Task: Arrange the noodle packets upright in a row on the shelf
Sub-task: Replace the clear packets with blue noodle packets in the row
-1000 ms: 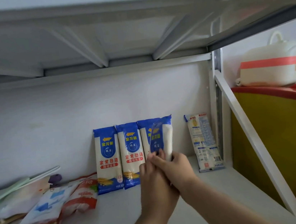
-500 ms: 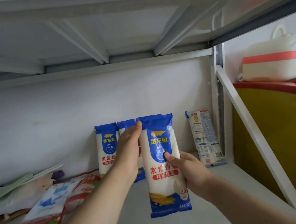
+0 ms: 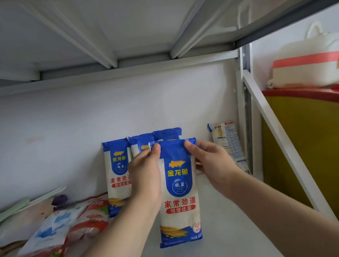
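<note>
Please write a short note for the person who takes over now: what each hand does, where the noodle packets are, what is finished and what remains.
Left hand: holds the front blue noodle packet at its top left corner.
Right hand: pinches the same packet's top right corner.
The packet is upright, in front of the row; whether its bottom rests on the shelf is unclear.
Done: three blue packets stand upright against the back wall. A paler packet leans near the right post.
Left: place the held packet in the row, probably in the gap on the right.
</note>
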### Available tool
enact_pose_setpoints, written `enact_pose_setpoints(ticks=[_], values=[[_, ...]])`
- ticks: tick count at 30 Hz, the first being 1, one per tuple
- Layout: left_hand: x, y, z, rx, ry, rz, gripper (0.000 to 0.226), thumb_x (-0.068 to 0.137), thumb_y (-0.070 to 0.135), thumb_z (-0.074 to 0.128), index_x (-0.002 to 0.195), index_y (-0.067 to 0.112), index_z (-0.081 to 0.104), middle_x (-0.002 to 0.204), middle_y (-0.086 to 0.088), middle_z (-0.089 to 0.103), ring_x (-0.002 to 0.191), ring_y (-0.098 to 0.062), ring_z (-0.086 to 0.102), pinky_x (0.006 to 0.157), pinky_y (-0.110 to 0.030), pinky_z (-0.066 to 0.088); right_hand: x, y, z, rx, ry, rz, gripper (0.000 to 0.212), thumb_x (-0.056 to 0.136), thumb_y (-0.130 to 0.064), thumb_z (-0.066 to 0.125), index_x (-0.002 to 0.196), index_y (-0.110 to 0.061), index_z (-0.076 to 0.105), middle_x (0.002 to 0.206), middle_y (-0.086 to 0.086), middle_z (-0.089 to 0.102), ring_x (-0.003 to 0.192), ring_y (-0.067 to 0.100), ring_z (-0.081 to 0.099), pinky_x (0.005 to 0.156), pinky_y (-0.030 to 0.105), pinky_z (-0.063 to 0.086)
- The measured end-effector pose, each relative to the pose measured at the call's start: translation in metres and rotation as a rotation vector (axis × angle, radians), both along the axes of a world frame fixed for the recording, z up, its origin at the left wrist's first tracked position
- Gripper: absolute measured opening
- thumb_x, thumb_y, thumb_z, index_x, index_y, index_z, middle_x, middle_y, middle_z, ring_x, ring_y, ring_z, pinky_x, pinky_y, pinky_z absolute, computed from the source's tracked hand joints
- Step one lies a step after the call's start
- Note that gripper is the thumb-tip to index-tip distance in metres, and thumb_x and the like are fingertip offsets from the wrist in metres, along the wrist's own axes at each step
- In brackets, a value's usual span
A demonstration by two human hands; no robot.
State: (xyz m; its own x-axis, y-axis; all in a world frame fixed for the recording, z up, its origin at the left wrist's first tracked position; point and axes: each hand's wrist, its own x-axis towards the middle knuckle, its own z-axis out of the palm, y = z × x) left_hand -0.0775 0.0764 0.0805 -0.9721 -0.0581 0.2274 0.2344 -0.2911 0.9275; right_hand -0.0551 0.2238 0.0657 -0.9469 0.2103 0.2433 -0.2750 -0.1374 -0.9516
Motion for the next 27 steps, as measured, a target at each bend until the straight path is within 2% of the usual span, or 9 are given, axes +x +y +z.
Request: enact_pose_setpoints(ticks=[3,6,10,14,16,18,21,24,27], values=[[0.000,-0.002,0.005,-0.010,0.018,-0.017,0.037,0.095,0.036,0.064,0.091,0.000,0.057,0.086,-0.012,0.076,0.087,-0.038,0.074,0.084,-0.061,0.057,-0.006,0.002,0.011,-0.035,0.028,-0.051,0.025,0.095,-0.029,0.071,0.103,-0.006,0.078,0.101,0.011,0.082,0.090,0.024,0.077,0.076,0.033,0.059],[0.000,-0.002,0.007,0.003,0.044,-0.023,0.038,0.095,0.035,0.064,0.095,-0.002,0.056,0.088,-0.007,0.078,0.082,-0.031,0.076,0.083,-0.057,0.059,-0.003,-0.001,0.016,-0.117,0.043,-0.007,0.027,0.096,-0.026,0.069,0.105,-0.003,0.077,0.101,0.012,0.081,0.085,0.023,0.078,0.074,0.034,0.060],[-0.002,-0.003,0.008,0.102,0.009,-0.050,0.020,0.092,0.030,0.067,0.092,0.010,0.061,0.091,-0.008,0.078,0.087,-0.032,0.076,0.084,-0.053,0.057,-0.001,-0.008,0.016,-0.192,0.054,0.023,0.021,0.097,-0.023,0.068,0.103,-0.005,0.077,0.101,0.011,0.081,0.084,0.023,0.078,0.074,0.036,0.061],[-0.004,0.001,0.006,0.179,-0.046,-0.033,0.020,0.085,0.032,0.072,0.081,0.019,0.058,0.084,-0.004,0.078,0.090,-0.035,0.075,0.087,-0.057,0.056,-0.002,-0.008,0.013,-0.179,0.044,0.023,0.020,0.098,-0.028,0.067,0.099,-0.010,0.078,0.098,0.007,0.082,0.080,0.019,0.077,0.069,0.032,0.059],[-0.005,0.002,0.007,0.201,-0.061,-0.017,0.022,0.083,0.032,0.074,0.076,0.022,0.056,0.081,-0.005,0.076,0.092,-0.038,0.073,0.086,-0.058,0.056,0.001,-0.005,0.007,-0.116,0.023,0.057,0.024,0.097,-0.035,0.068,0.107,-0.014,0.075,0.105,0.005,0.081,0.088,0.019,0.078,0.074,0.034,0.061],[-0.006,0.002,0.012,0.206,-0.071,-0.010,0.022,0.082,0.033,0.074,0.078,0.021,0.057,0.086,-0.011,0.076,0.094,-0.040,0.072,0.086,-0.059,0.056,0.004,-0.002,-0.006,0.054,-0.058,0.108,0.038,0.091,-0.039,0.074,0.120,-0.017,0.068,0.113,0.003,0.080,0.100,0.022,0.078,0.090,0.043,0.062],[-0.008,0.001,0.015,0.174,-0.064,-0.006,0.027,0.079,0.038,0.074,0.081,0.019,0.056,0.081,-0.011,0.075,0.085,-0.036,0.074,0.085,-0.057,0.055,0.011,-0.003,-0.028,0.276,-0.186,0.163,0.035,0.083,-0.034,0.080,0.112,-0.017,0.071,0.107,0.000,0.082,0.099,0.020,0.079,0.097,0.049,0.060],[-0.008,0.003,0.014,0.149,-0.035,-0.037,0.026,0.078,0.038,0.074,0.083,0.018,0.058,0.076,-0.005,0.072,0.077,-0.030,0.072,0.084,-0.058,0.055,0.011,-0.003,-0.038,0.244,-0.165,0.140,0.044,0.073,-0.035,0.082,0.110,-0.013,0.073,0.105,0.002,0.082,0.098,0.021,0.079,0.097,0.050,0.060],[-0.005,-0.001,0.011,0.073,-0.023,-0.147,0.031,0.087,0.042,0.070,0.089,0.012,0.064,0.086,-0.002,0.077,0.080,-0.026,0.075,0.081,-0.049,0.060,0.005,0.002,-0.041,0.191,-0.140,0.123,0.051,0.069,-0.035,0.084,0.112,-0.009,0.074,0.107,0.007,0.082,0.101,0.027,0.078,0.097,0.055,0.059]])
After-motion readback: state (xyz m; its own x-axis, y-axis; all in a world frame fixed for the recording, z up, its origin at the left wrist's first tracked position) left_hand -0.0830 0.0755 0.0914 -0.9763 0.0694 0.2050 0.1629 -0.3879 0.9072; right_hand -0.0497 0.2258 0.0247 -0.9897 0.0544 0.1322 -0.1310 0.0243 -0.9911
